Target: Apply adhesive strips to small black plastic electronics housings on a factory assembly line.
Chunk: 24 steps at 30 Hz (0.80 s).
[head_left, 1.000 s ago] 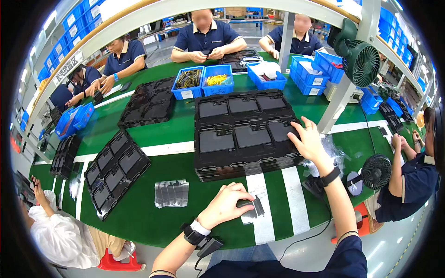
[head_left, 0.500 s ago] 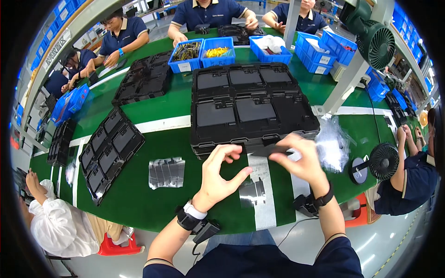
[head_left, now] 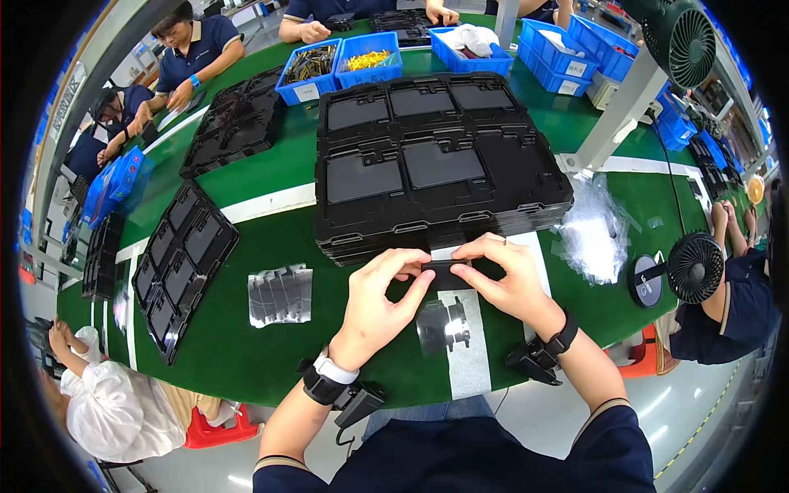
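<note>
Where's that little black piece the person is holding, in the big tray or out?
Out. The left hand and right hand hold the black piece by its ends, in front of the stacked black trays.

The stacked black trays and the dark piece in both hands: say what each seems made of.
Stacked trays: probably moulded plastic, lightly glossy, judging by shaped edges and formed recesses. Dark piece: perhaps plastic or glass, seemingly matte, from its even surface; can't be sure.

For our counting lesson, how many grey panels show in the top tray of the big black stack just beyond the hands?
5: far-left panel, far-middle panel, far-right panel, near-left panel and near-middle panel. The lower trays may hide more.
</note>
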{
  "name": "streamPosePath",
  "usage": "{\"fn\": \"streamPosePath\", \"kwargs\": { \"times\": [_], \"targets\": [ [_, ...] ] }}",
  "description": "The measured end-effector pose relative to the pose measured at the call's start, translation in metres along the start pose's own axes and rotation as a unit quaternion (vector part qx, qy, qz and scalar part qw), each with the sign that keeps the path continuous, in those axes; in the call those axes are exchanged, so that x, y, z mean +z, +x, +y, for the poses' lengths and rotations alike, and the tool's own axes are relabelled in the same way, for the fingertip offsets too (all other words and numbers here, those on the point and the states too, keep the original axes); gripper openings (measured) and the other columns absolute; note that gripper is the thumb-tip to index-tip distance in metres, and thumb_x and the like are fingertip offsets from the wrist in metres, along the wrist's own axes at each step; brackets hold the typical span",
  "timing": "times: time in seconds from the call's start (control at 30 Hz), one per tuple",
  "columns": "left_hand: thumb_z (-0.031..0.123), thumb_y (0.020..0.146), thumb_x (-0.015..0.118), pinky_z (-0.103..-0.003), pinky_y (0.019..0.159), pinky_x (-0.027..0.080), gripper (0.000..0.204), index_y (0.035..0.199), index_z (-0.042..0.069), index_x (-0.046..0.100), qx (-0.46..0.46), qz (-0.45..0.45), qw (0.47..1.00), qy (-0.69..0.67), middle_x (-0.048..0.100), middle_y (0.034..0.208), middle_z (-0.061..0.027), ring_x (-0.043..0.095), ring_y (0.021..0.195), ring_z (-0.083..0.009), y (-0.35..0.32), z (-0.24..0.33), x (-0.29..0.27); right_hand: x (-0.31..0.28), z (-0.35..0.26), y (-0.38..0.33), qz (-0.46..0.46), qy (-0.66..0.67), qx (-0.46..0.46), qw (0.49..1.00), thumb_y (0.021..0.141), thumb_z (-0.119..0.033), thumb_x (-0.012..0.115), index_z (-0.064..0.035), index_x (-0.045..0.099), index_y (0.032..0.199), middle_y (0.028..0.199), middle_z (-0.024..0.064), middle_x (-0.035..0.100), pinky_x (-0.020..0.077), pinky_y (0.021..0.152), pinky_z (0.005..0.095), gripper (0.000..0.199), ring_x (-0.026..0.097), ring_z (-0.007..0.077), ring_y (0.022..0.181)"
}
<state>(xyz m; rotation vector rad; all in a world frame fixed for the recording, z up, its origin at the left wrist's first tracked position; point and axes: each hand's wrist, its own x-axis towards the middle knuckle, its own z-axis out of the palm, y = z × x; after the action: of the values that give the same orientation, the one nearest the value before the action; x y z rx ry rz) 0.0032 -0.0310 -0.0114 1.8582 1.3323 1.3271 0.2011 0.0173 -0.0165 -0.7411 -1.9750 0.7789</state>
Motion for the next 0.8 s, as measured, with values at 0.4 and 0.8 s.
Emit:
{"fn": "streamPosePath", "kwargs": {
  "times": [0.4,0.8],
  "targets": [
    [0.001,0.080,0.072,-0.026,0.066,0.053,0.012,0.091,0.000,0.067,-0.012,0.007,1.000,0.002,0.068,0.082,-0.0088,0.068,0.073,-0.0167,0.002,0.003,-0.001,0.001,0.000,0.001,0.011,-0.011,0.003,1.000,0.073,-0.003,0.078,-0.0022,0.069,0.084,0.081,0.0069,0.071,0.0499,0.069,0.0288,0.014,0.065,0.0180,0.076],
    [0.005,0.090,0.063,-0.025,0.073,0.053,0.019,0.108,-0.003,0.061,-0.125,-0.082,0.977,-0.153,0.068,0.099,-0.0086,0.066,0.089,-0.0142,-0.001,0.002,0.002,-0.001,-0.009,-0.002,-0.031,0.051,0.090,0.994,0.077,-0.001,0.075,-0.0025,0.059,0.112,0.075,0.0063,0.067,0.0498,0.066,0.0212,0.038,0.066,0.0111,0.073]
  ]
}}
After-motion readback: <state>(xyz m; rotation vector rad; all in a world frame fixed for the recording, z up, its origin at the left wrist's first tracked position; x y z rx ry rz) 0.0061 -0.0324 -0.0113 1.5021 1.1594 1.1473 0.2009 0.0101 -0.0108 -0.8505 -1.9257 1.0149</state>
